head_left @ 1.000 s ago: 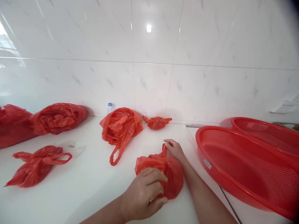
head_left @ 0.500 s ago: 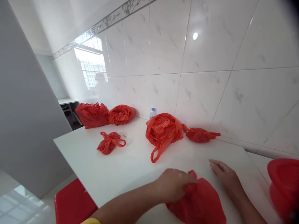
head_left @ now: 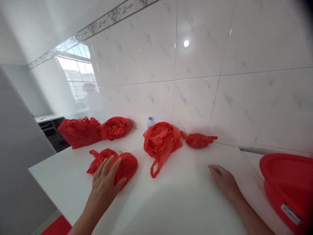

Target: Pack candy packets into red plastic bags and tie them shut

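Observation:
My left hand is over the left part of the white table, fingers spread. It is at the near side of a rounded red plastic bag, and its thumb and fingertips overlap the bag; whether they touch it I cannot tell. Just left of that lies a smaller tied red bag, partly hidden by my fingers. My right hand rests on its side on the tabletop, fingers loosely stretched, holding nothing.
By the tiled wall sit a big boxy red bag, a rolled red bag, a crumpled red bag with a loop handle, and a small red bag. A bottle stands behind. A red basin is at right.
My left hand has carried the red bag from the near middle of the table to beside the small tied bag and opened its fingers. My right hand stays resting; the view has shifted.

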The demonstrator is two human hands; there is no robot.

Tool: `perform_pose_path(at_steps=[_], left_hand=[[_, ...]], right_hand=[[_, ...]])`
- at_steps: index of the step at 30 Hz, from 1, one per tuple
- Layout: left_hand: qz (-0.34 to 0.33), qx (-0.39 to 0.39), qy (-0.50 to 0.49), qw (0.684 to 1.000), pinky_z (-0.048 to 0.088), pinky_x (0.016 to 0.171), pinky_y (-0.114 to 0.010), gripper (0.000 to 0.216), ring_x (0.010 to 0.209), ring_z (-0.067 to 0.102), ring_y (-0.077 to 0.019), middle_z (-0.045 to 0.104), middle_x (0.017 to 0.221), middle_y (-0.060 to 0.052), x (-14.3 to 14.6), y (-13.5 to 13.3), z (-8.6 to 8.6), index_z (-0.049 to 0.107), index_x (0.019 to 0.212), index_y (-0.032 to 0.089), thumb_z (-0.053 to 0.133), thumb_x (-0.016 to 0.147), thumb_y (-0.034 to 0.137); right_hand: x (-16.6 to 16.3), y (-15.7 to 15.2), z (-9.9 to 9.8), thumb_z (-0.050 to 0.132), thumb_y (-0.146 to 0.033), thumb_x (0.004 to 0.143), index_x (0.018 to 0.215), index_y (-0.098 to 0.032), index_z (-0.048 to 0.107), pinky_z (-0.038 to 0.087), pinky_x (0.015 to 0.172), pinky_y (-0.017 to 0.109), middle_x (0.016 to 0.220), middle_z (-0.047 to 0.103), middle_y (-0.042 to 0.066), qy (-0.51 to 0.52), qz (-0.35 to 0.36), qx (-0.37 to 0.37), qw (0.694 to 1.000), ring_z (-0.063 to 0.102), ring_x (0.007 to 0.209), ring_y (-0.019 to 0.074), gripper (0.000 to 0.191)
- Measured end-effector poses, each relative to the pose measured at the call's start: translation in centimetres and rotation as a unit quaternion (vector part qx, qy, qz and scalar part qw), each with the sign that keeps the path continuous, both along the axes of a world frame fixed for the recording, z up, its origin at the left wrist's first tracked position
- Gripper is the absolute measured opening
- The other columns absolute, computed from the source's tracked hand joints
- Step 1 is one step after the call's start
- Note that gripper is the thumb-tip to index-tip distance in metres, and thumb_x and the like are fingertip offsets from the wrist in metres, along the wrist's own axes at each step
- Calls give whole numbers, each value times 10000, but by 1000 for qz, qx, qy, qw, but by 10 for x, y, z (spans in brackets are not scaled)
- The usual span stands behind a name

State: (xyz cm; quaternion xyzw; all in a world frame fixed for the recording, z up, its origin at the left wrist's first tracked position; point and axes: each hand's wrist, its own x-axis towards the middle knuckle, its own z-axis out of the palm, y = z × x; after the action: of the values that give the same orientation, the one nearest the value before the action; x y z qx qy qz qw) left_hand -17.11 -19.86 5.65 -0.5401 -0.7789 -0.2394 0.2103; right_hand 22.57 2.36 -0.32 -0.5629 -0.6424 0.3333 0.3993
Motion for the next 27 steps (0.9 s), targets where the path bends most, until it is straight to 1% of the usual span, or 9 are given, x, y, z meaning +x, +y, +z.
perform_pose_path(at_steps=[2,5,10,12,14,16,20,24,27], left_hand=[[-27,-86,16,996,275,1036,-522,522,1357,243,-327,346,1464,-78,-8,4,-28,477,1306,261,497,801,390],[26,-161,0,987,226,1053,-535,554,1376,204,-319,334,1472,-89,-20,17,-57,472,1322,237,442,820,468],[121,-164,5,979,186,1060,-563,590,1390,161,-312,301,1482,-117,-38,38,-63,449,1338,198,373,845,512],[122,-127,38,984,148,1057,-603,536,1392,142,-320,319,1470,-125,-40,43,-62,497,1293,189,344,869,478],[55,-76,80,992,165,1069,-585,491,1379,192,-323,381,1432,-133,-35,45,-63,558,1226,176,345,877,446],[-81,-59,103,990,298,1059,-490,432,1302,368,-304,481,1360,-116,-19,47,-66,615,1150,205,403,861,445],[-353,-139,101,920,496,922,-301,396,1134,568,-232,524,1344,-20,50,59,-67,592,1180,348,553,802,460],[-470,-161,108,861,442,991,-393,570,1239,476,-256,399,1437,-14,122,99,-66,395,1354,382,526,811,493],[-444,-196,70,872,335,1050,-485,577,1307,382,-278,352,1462,-62,160,156,-68,383,1377,302,440,844,514]], right_hand=[[-4,-2,0,490,-392,748,937,-203,659,429,866,342,1042,667,54,-10,4,14,1000,589,999,233,316],[-11,-4,0,446,-341,780,947,-203,646,431,843,314,1041,661,45,-55,19,31,998,591,981,206,295],[-18,-2,2,436,-274,793,903,-218,645,425,772,271,979,667,15,-112,24,29,993,601,892,167,242],[-19,0,4,449,-267,792,896,-229,649,417,742,259,956,671,1,-116,19,27,993,602,864,158,229],[-19,3,5,451,-267,797,882,-241,651,407,697,247,913,677,-14,-118,16,24,993,603,822,149,219],[-20,7,7,444,-270,806,854,-249,650,388,649,238,858,679,-26,-122,14,22,992,601,770,141,213],[-23,13,9,436,-251,814,854,-245,658,359,635,241,836,688,-17,-136,-4,23,990,600,757,147,226],[-26,14,10,450,-203,804,882,-249,677,365,682,229,900,704,-13,-149,-15,34,988,610,835,143,244],[-25,16,12,484,-208,798,889,-255,679,378,692,218,885,710,-23,-149,-19,38,988,618,831,135,221]])
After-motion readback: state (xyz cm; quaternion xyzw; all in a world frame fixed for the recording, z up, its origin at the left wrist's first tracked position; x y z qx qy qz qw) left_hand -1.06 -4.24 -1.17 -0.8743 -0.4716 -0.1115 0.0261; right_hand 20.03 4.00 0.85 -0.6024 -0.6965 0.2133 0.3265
